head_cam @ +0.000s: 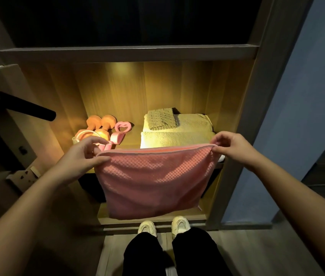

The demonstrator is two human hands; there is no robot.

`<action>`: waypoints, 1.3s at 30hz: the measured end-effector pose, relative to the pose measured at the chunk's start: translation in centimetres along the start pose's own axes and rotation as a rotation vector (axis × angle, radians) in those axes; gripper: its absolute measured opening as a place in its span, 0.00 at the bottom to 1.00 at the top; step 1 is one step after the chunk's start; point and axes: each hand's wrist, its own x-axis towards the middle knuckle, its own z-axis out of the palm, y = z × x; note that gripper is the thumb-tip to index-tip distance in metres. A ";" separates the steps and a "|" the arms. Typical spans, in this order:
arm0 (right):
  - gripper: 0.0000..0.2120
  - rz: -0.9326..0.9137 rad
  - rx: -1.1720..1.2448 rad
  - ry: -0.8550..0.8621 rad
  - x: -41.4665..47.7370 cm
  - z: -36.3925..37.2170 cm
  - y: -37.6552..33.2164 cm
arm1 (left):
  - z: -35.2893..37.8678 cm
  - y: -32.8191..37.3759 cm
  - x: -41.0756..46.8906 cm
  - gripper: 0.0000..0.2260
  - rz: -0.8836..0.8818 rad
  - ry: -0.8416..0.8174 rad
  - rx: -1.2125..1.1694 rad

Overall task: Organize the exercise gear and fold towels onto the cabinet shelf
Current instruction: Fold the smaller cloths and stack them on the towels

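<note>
A pink waffle-textured towel [153,180] hangs doubled in front of the lit cabinet shelf [133,136]. My left hand [84,154] pinches its top left corner and my right hand [231,145] pinches its top right corner. On the shelf's right side lies a stack of folded pale towels [187,130] with a small folded knit cloth [162,118] on top. On the left side sit orange dumbbells [101,122] and pink exercise gear with a heart-shaped loop [122,127], partly hidden behind my left hand.
A dark upper shelf board [127,52] runs above the lit compartment. A black handle [28,107] juts out at the left, with a wall socket [25,175] below it. A lower compartment [101,212] opens behind the towel. My feet in pale shoes [163,226] stand at the cabinet base.
</note>
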 end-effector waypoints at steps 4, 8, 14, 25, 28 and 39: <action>0.13 0.013 -0.129 -0.016 0.3 0.3 0.3 | 0.5 0.4 -0.4 0.15 -0.066 -0.058 0.041; 0.05 0.005 -0.161 -0.016 0.3 0.8 0.4 | 1.0 0.5 -0.6 0.13 -0.074 -0.169 0.161; 0.10 -0.016 0.013 0.093 -0.3 1.2 0.7 | 2.0 0.3 -0.5 0.07 0.016 0.010 0.034; 0.10 -0.094 0.027 0.625 0.1 4.3 -0.4 | 6.1 -0.1 2.0 0.08 0.080 0.573 0.125; 0.10 -0.065 -0.003 0.609 0.3 3.8 0.3 | 5.3 -0.6 2.3 0.06 0.129 0.445 0.157; 0.07 0.034 0.092 0.185 0.1 1.0 1.8 | 4.7 -2.8 1.8 0.08 -0.181 0.330 -0.249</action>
